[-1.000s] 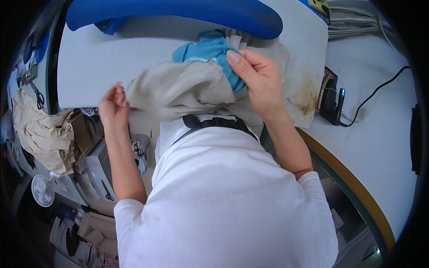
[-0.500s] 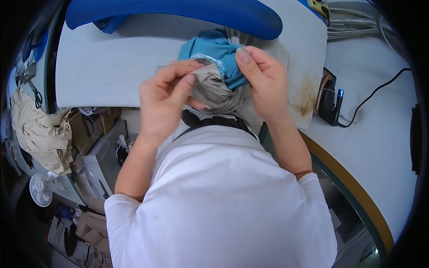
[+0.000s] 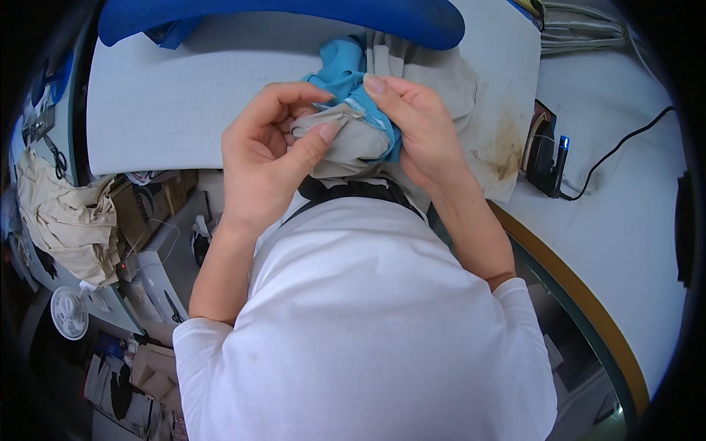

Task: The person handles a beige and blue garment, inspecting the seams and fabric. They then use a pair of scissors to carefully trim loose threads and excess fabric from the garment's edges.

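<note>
Inward from the left had come the left hand [image 3: 265,143], which hung well apart from the right one a second earlier; between the two, the soft beige woven cloth [image 3: 353,151] had been gathered into a compact bunch. The left thumb lay on a beige fold with the lower fingers curled at its edge, holding it, while the index finger stood apart from the thumb. The right hand [image 3: 419,128] pinched the bright teal-blue fabric [image 3: 341,62] between thumb and fingers.

Both cloths were over the near edge of the white padded board [image 3: 158,110], below the long, curved blue form [image 3: 423,22], close to the person's waist. Good handling here seemed to call for a steady right pinch and small, even left-hand tugs, keeping the teal border visible and the beige folds from rolling over it. Hard pulling could have stretched or twisted the border; how the cloths joined underneath could not be told.
</note>
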`<state>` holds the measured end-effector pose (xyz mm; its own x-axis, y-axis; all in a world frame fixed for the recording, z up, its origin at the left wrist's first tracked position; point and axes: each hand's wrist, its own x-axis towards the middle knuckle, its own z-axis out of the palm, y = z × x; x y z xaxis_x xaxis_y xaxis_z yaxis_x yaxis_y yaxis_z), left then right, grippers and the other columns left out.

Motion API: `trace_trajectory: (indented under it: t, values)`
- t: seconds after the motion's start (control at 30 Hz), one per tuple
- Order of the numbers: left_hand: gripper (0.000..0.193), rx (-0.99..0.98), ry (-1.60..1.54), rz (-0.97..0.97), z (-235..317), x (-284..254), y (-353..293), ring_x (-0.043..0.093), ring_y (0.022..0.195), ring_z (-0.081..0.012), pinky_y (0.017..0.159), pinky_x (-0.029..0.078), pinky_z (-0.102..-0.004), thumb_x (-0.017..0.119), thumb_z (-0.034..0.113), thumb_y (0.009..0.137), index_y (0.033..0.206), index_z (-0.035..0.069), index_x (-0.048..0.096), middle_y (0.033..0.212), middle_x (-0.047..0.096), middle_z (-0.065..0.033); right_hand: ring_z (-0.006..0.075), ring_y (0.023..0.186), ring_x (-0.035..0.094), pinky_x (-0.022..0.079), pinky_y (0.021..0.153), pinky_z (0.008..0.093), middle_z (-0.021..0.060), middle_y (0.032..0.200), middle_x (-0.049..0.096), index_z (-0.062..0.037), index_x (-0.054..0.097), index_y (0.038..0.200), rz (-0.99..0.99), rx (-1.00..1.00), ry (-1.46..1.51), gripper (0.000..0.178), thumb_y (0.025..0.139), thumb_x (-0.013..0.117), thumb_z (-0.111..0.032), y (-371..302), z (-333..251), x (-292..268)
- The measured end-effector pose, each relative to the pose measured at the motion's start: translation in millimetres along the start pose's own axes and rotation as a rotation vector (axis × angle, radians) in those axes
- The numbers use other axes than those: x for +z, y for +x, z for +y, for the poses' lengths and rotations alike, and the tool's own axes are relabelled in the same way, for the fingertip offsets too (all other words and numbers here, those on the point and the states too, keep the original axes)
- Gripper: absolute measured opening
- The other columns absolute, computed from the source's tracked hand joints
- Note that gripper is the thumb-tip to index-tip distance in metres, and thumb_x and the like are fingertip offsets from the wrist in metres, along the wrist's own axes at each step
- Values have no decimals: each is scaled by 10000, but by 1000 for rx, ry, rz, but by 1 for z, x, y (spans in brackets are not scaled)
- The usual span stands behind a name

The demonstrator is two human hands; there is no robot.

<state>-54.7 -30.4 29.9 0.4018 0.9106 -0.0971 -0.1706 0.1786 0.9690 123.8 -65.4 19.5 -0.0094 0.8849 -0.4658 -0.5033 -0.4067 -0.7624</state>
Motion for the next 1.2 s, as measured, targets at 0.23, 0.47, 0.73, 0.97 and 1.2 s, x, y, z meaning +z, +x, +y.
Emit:
trace_trajectory:
  t: [0.23, 0.47, 0.73, 0.97, 1.2]
  values:
    - [145, -115, 134, -87, -2, -4, -1, 564, 795, -87, 712, 465, -220, 684, 4, 852, 986, -47, 664, 897, 640, -47, 108, 762, 632, 523, 683, 249, 74, 892, 682, 48, 654, 968, -37, 209, 109, 313, 977, 578, -255, -3, 5, -4]
    - [132, -267, 215, -179, -3, -9, 3, 528, 681, -55, 601, 435, -203, 675, 102, 895, 932, -24, 673, 772, 624, 4, 134, 824, 669, 549, 740, 266, 89, 963, 688, 59, 628, 1060, -115, 390, 47, 322, 970, 573, -246, -3, 14, -17]
    - [190, -637, -210, -231, -12, -19, 3, 556, 617, -42, 495, 421, -196, 639, 200, 938, 934, 11, 658, 775, 648, -7, 117, 999, 589, 473, 852, 243, 46, 1098, 624, -22, 622, 1114, -108, 241, -242, 254, 950, 583, -212, -6, 8, -19]
    - [162, -677, -257, -251, -9, -19, 7, 567, 624, -38, 511, 438, -180, 620, 196, 941, 927, 36, 638, 783, 639, 12, 207, 915, 595, 471, 773, 307, 88, 1021, 622, -54, 665, 942, -30, -603, -869, 172, 799, 732, -124, -31, 2, -25]
    - [153, -646, -230, -272, -14, -14, 9, 575, 641, -45, 537, 455, -193, 612, 185, 947, 918, 36, 630, 790, 643, 8, 257, 759, 583, 461, 698, 341, 74, 846, 620, -52, 677, 866, 33, -798, -1182, 173, 700, 724, -40, -37, -2, -15]
